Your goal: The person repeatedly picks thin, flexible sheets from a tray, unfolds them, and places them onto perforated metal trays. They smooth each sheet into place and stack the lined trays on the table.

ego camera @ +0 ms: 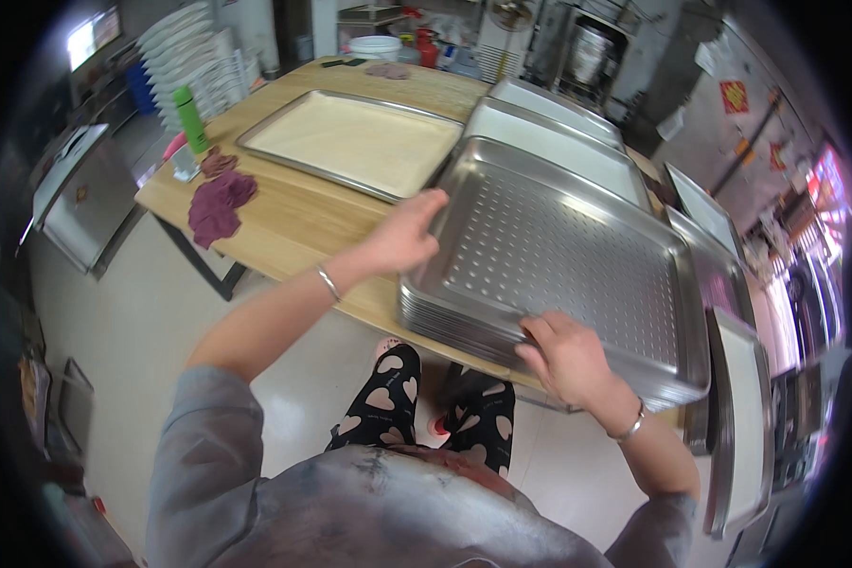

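Note:
A tall stack of nested stainless steel trays stands at the table's near right; the top one is a perforated tray [561, 241] with rows of small holes. My right hand [568, 358] pinches its front rim, fingertips over the edge and thumb outside. At the tray's left rim is my left hand [403, 234], slightly blurred, its fingers stretched out and holding nothing. Whether it touches the rim is hard to tell. Beyond it lies a shallow metal baking tray [358, 142] lined with a pale sheet, its right corner near the stack.
The wooden table [305, 213] carries a purple cloth [220, 206] and a green bottle [190, 119] at its left. Behind the stack sit more lined trays [561, 142]. Another pale-lined tray [744, 419] stands low at the right. Stacked white chairs [184, 64] rise beyond the left edge.

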The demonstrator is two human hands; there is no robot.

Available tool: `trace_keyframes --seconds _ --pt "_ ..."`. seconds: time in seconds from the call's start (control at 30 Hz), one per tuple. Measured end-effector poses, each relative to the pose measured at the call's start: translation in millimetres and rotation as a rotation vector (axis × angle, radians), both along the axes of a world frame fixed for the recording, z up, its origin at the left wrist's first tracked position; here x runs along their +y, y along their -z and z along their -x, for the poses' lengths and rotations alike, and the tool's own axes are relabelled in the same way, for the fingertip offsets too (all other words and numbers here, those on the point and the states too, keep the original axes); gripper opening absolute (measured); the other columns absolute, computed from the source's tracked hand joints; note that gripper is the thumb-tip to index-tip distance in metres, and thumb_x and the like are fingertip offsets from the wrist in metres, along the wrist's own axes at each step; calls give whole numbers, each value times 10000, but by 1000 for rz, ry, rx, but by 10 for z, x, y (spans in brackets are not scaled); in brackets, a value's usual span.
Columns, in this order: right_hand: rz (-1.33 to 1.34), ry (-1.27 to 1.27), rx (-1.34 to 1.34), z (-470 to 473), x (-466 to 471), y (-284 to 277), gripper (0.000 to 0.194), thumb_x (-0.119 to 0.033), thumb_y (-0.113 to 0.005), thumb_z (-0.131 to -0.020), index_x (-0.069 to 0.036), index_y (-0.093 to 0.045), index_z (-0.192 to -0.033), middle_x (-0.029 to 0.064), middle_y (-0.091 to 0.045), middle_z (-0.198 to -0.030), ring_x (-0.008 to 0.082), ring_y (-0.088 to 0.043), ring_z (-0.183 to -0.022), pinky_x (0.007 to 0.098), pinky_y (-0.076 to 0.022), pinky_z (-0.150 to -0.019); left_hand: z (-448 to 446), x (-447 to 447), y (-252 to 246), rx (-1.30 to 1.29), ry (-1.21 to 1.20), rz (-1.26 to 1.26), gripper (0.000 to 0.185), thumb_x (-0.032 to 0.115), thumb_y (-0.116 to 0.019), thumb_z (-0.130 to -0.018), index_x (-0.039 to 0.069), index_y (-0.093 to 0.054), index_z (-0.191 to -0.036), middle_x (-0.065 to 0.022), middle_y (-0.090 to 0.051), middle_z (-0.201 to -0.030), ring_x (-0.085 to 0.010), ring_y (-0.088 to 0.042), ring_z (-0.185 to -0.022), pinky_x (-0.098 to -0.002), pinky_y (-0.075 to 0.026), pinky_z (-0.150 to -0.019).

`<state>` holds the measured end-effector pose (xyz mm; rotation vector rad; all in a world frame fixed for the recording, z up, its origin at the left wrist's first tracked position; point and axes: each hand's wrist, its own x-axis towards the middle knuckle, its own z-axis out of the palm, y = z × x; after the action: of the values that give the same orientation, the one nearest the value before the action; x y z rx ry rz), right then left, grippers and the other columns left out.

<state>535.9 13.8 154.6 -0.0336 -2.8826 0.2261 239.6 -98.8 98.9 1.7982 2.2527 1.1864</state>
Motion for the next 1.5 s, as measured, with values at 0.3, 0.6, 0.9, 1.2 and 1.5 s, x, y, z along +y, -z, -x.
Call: trace_keyframes --seconds 0.3,0.6,0.9,1.2,1.5 --pt "-110 -108 -80 177 79 99 478 -376 -725 -724 -14 -530 -968 121 -516 -850 301 -550 -780 384 -479 -655 1091 187 472 -141 -284 -207 164 105 -637 -839 47 -660 -990 -122 -640 -1023 -265 -615 -982 -347 -483 -871" --pt "-102 -110 -79 211 135 156 481 -475 -645 -791 -15 -566 -909 91 -516 -798 259 -533 -659 338 -448 -534 2018 868 720 193 -282 488 193 233 -708 -724 87 -702 -850 -136 -672 -854 -310 -644 -844 -400 -523 -738" --pt "-84 -73 -83 222 135 198 422 -427 -627 -808 -19 -567 -897 85 -523 -778 248 -524 -621 335 -429 -518 2084 1097 979 269 -346 532 160 205 -657 -730 47 -682 -716 -162 -673 -816 -347 -642 -770 -434 -512 -714" --pt "-71 -76 -36 235 136 230 378 -365 -638 -789 -12 -555 -896 96 -506 -751 264 -501 -596 355 -403 -491 2334 984 1236 -223 -600 -68 176 129 -529 -845 26 -671 -867 -197 -672 -876 -369 -635 -848 -424 -514 -761" --pt "-8 -41 31 201 104 154 355 -290 -677 -765 -22 -582 -978 115 -573 -879 279 -571 -735 362 -474 -609 2007 268 -637 -990 127 -483 175 166 -600 -927 13 -608 -1010 -28 -629 -863 -94 -592 -735 -254 -501 -653"
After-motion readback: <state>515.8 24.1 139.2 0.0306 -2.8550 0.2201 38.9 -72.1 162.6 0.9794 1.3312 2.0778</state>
